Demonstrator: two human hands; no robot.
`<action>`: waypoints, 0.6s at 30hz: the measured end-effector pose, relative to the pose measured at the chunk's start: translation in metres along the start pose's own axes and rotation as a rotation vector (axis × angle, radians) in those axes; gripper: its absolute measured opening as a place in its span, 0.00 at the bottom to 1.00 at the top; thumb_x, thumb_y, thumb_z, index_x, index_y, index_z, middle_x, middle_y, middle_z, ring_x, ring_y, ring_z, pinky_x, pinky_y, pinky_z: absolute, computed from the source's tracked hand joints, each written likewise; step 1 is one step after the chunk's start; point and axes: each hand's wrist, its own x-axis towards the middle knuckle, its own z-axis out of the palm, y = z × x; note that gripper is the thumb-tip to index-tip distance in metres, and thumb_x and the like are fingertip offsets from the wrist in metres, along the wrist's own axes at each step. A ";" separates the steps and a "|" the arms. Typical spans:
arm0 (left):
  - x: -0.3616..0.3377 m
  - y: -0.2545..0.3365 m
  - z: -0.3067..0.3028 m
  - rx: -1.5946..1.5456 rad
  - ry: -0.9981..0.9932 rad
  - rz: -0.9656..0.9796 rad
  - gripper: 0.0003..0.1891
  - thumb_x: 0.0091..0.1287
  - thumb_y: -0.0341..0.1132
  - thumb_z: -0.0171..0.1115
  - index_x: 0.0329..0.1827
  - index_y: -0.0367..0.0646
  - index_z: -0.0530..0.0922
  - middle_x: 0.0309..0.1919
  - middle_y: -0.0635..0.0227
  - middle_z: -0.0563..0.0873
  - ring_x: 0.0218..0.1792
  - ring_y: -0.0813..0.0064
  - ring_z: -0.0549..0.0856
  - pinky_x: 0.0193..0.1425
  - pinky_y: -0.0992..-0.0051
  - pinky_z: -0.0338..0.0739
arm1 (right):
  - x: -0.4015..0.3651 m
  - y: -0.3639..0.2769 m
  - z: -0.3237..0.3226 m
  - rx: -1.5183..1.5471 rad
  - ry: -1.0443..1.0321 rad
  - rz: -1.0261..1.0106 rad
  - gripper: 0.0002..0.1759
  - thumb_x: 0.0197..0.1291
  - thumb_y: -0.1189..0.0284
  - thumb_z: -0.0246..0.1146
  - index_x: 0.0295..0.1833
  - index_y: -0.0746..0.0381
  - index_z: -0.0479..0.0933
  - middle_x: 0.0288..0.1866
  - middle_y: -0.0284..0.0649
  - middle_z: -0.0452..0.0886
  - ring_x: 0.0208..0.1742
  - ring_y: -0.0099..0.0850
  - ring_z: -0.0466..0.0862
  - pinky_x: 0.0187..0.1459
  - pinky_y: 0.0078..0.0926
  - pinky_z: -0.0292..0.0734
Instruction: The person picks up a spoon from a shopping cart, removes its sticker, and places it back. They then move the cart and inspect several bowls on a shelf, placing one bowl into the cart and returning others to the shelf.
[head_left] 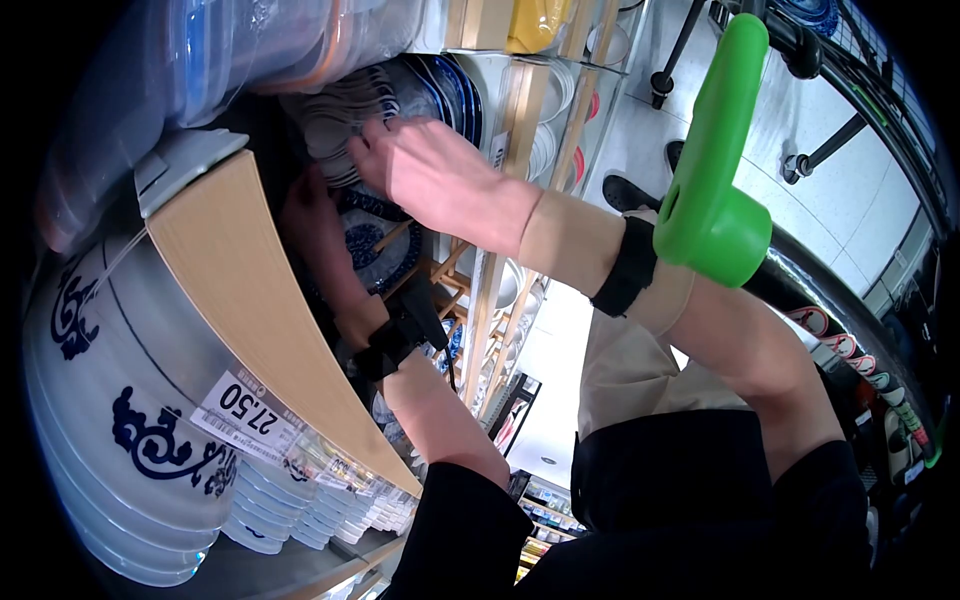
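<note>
While large blue-patterned bowls [150,420] sit nested beside the wooden shelf edge [245,270], the right hand [420,175], fingers partly curled, reaches the stacked small dishes [325,130] near blue-rimmed plates [455,95]; grip unconfirmed. The left hand [315,215] is close by, shadowed; finger opening and grip cannot be determined.

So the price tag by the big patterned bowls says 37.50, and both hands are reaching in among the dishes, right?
Not quite: in the head view the price tag by the patterned bowls says 27.50. The left hand and right hand are reaching in among the dishes.
</note>
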 end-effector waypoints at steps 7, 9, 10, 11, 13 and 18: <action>-0.001 0.000 0.002 0.060 -0.034 0.061 0.23 0.72 0.43 0.67 0.57 0.29 0.82 0.45 0.54 0.89 0.44 0.69 0.89 0.47 0.70 0.87 | 0.003 0.002 0.011 -0.009 -0.003 -0.026 0.26 0.51 0.76 0.64 0.57 0.75 0.73 0.39 0.50 0.81 0.37 0.42 0.86 0.37 0.35 0.84; -0.001 0.000 0.003 0.059 -0.030 0.069 0.23 0.72 0.43 0.68 0.57 0.29 0.82 0.45 0.54 0.89 0.44 0.70 0.89 0.47 0.71 0.87 | 0.004 0.004 0.010 0.000 0.008 0.005 0.26 0.51 0.75 0.64 0.57 0.74 0.73 0.39 0.49 0.81 0.39 0.42 0.86 0.37 0.34 0.84; -0.001 0.000 0.003 0.058 -0.032 0.070 0.23 0.72 0.43 0.68 0.57 0.29 0.82 0.46 0.54 0.90 0.44 0.70 0.89 0.47 0.71 0.86 | 0.005 0.004 0.007 0.014 -0.009 0.019 0.25 0.51 0.75 0.64 0.56 0.73 0.73 0.40 0.49 0.81 0.39 0.42 0.86 0.37 0.34 0.84; -0.001 -0.001 0.002 0.057 -0.032 0.071 0.23 0.71 0.43 0.69 0.57 0.29 0.82 0.46 0.54 0.90 0.44 0.71 0.89 0.46 0.72 0.86 | 0.006 0.005 0.005 0.027 -0.026 0.032 0.25 0.51 0.75 0.64 0.56 0.73 0.74 0.40 0.49 0.81 0.40 0.42 0.86 0.37 0.34 0.84; -0.002 -0.001 0.001 0.090 -0.027 0.073 0.23 0.72 0.43 0.68 0.57 0.29 0.82 0.46 0.54 0.90 0.44 0.71 0.89 0.48 0.71 0.85 | 0.006 0.005 0.004 0.026 -0.032 0.035 0.23 0.52 0.75 0.64 0.55 0.72 0.74 0.41 0.48 0.80 0.42 0.42 0.85 0.39 0.34 0.83; -0.001 0.000 0.004 0.264 -0.036 0.230 0.26 0.73 0.46 0.65 0.62 0.30 0.79 0.52 0.47 0.88 0.51 0.62 0.89 0.57 0.67 0.80 | 0.003 0.003 -0.006 -0.127 0.091 -0.032 0.20 0.53 0.73 0.63 0.52 0.71 0.76 0.43 0.47 0.79 0.55 0.40 0.80 0.52 0.31 0.76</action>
